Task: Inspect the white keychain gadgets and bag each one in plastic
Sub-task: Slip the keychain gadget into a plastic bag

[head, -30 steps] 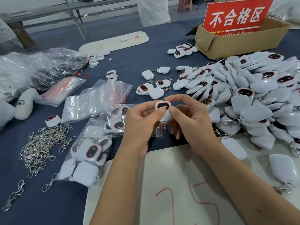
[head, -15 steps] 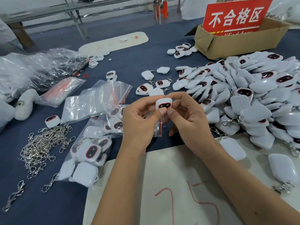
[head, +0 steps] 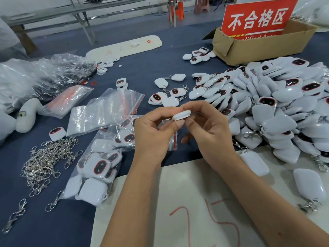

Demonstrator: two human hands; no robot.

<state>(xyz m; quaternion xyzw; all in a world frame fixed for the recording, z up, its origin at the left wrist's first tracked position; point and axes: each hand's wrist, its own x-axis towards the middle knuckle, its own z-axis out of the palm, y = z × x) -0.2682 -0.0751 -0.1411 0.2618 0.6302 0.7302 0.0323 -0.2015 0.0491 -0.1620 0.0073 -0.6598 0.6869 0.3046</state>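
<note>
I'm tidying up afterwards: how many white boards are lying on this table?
2. One white board lies at the near edge, marked in red; the other white board lies farther back, left of the cardboard box. The gadget pile may hide more.

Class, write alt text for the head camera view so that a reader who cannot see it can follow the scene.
Two hands, left hand and right hand, pinch a white gadget edge-on above a blue table. A big gadget pile lies to the right, bagged gadgets and loose metal clips to the left, and a cardboard box with a red sign stands behind.
</note>
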